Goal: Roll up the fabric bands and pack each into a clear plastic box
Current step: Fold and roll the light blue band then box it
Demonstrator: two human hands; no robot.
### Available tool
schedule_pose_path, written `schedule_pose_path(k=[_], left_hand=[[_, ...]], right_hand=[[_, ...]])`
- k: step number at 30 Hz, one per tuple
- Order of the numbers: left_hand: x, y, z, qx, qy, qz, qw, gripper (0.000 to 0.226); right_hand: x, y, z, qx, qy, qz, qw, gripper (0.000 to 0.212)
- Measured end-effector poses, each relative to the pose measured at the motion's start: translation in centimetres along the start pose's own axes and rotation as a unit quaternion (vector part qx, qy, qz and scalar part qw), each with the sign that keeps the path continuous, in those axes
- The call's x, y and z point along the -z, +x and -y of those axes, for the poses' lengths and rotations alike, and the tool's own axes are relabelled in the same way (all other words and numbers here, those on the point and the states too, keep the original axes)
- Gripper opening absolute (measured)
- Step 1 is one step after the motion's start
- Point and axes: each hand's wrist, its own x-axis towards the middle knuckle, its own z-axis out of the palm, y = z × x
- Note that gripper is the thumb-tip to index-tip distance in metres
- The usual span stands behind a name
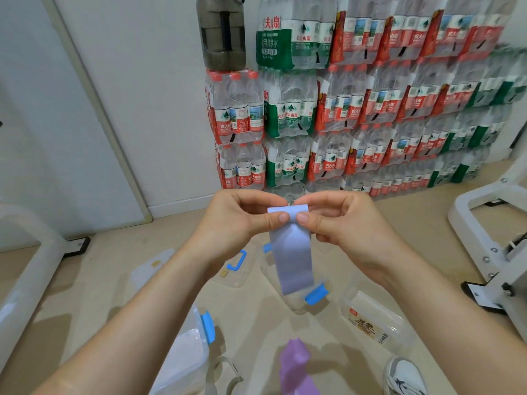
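A pale blue-grey fabric band (293, 258) hangs from both hands at chest height, its top edge folded over. My left hand (242, 218) pinches the folded top from the left, thumb in front. My right hand (336, 220) pinches the same fold from the right. Below the band stands an open clear plastic box (296, 302) with blue clips. A second clear box with a blue clip (188, 349) lies at lower left. A purple fabric band (296, 369) lies on the floor near the bottom edge.
A clear lid with a blue handle (238, 265) and another clear lid (151, 269) lie on the beige floor. A labelled clear box (373, 323) lies to the right. Stacked water bottle packs (356, 109) line the wall. White metal frames (490, 223) stand right and left. A shoe (405, 377) shows.
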Motion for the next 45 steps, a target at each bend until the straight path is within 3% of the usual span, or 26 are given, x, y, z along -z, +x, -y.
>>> schedule_pose_path(k=[6,15,20,24,29,32,35,37,41,45], left_hand=[[0.3,0.0,-0.2,-0.016,0.031,0.05,0.998,0.011],[-0.2,0.0,0.1,-0.014,-0.019,0.0,1.0,0.02],[-0.6,0.1,0.4,-0.023,-0.034,-0.019,0.999,0.022],[-1.1,-0.1,0.4,-0.079,0.048,-0.034,0.995,0.024],[-1.6,-0.2,0.9,-0.197,0.18,-0.05,0.963,0.036],[-1.1,-0.3,0.2,-0.173,0.187,0.017,0.967,0.051],[-0.1,-0.8,-1.2,-0.135,0.19,0.144,0.962,0.079],[0.1,-1.2,-1.9,-0.142,0.222,0.189,0.946,0.079],[0.0,-1.5,-2.2,-0.131,0.257,0.219,0.932,0.064],[0.3,-1.6,-2.6,-0.118,0.274,0.186,0.936,0.059]], right_hand=[[0.1,0.1,-0.3,0.014,-0.04,-0.006,0.999,0.02],[-0.3,0.1,-0.4,-0.026,0.023,0.007,0.999,0.024],[-0.4,0.2,-0.7,0.004,-0.026,-0.011,1.0,0.035],[-0.3,0.3,-0.7,0.002,-0.028,-0.017,0.999,0.033],[0.0,0.5,-0.8,-0.008,0.025,-0.002,1.0,0.028],[0.6,0.6,-0.5,-0.017,0.055,0.015,0.998,0.037],[1.5,0.5,-0.1,-0.04,0.089,0.093,0.991,0.048],[1.8,0.4,0.1,-0.05,0.102,0.149,0.982,0.057],[2.1,0.1,0.3,-0.079,0.106,0.189,0.973,0.069],[2.0,0.0,0.3,-0.08,0.1,0.216,0.968,0.059]])
